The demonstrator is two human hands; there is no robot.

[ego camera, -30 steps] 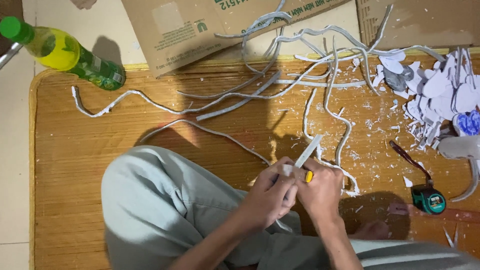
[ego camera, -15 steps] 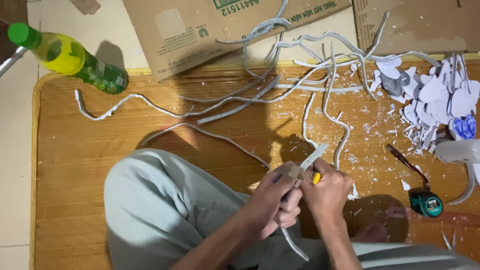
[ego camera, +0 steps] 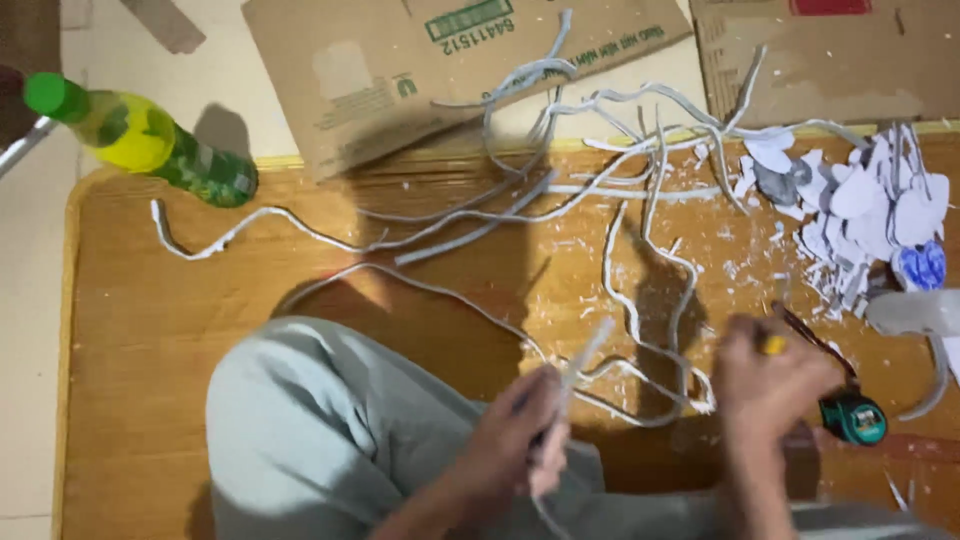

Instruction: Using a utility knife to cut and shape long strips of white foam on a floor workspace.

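A woven bamboo mat (ego camera: 150, 330) covers the floor, with flattened cardboard (ego camera: 400, 70) at its far edge and long white strips (ego camera: 640, 210) strewn across it. Above the person's grey-trousered knee (ego camera: 320, 420), the left hand (ego camera: 515, 440) has its fingers clenched round a short white strip (ego camera: 585, 355), long axis tilted up and rightward. Right of it, the right hand (ego camera: 765, 385) grips a yellow-handled tool (ego camera: 772, 345).

Mat (ego camera: 150, 330): orange-brown woodgrain. Strips (ego camera: 640, 290): white. Bottle (ego camera: 140, 140): yellow liquid, green cap and label. Trousers (ego camera: 320, 430): pale grey-green. Cardboard (ego camera: 400, 70): brown.
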